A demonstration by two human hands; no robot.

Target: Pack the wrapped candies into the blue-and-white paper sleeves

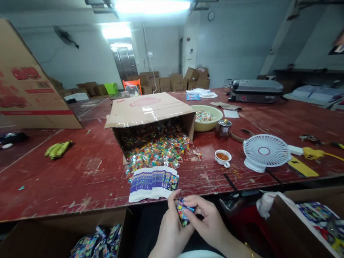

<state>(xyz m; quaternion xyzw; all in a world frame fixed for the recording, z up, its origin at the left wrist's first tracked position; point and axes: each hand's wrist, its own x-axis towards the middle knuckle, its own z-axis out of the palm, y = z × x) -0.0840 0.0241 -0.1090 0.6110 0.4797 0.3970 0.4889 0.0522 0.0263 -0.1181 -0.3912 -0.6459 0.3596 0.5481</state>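
Both hands, left hand (170,228) and right hand (207,221), pinch one small blue printed packet (183,212) together at the red table's (74,180) near edge, apparently filling it. Loose colourful sweets (158,152) spill from the tipped cardboard box (148,115), behind a fanned stack of flat packets (153,183).

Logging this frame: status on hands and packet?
Left hand and right hand both grip one small packet at the table edge. Packet stack just ahead, tipped candy box beyond. Nothing between.
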